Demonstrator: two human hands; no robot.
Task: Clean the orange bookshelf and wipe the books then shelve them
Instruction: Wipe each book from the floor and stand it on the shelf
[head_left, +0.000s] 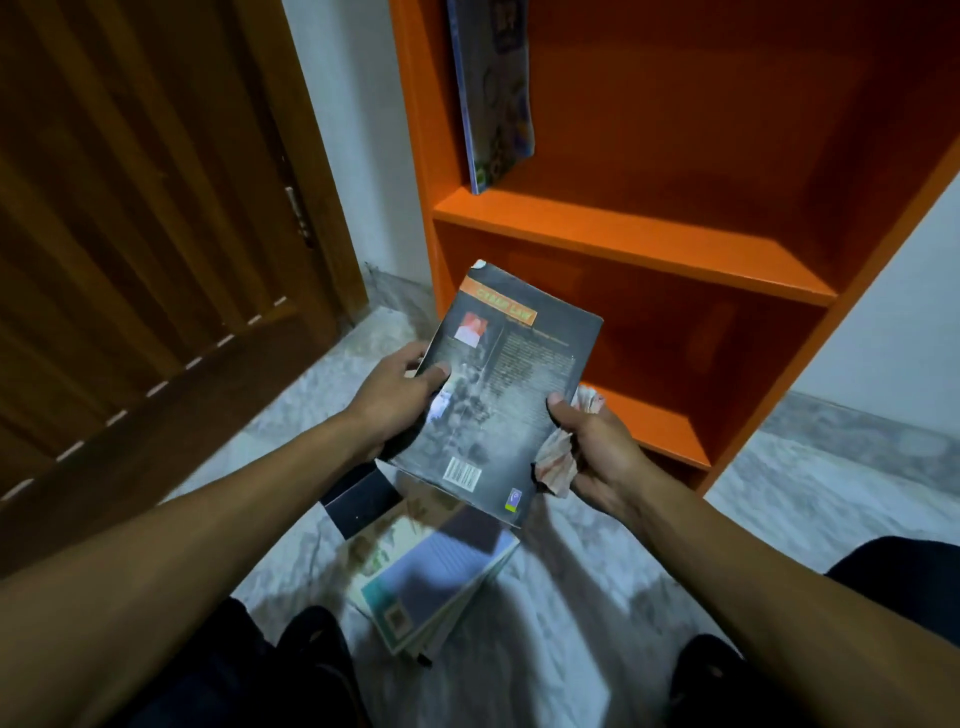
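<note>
I hold a dark grey book (511, 384) with an orange title band, back cover up, in front of the orange bookshelf (639, 234). My left hand (400, 400) grips its left edge, thumb on the cover. My right hand (597, 447) grips the right edge with the thumb and also holds a crumpled red-and-white cloth (558, 462) against it. One blue illustrated book (493, 93) stands leaning at the left of the upper shelf. A pile of books (436, 571) lies on the floor below my hands.
A brown wooden door (130, 234) stands to the left of the shelf, with a strip of white wall between. The floor (571, 597) is grey marble. My dark-trousered knees (270, 670) frame the pile. The shelf's lower compartments hold nothing I can see.
</note>
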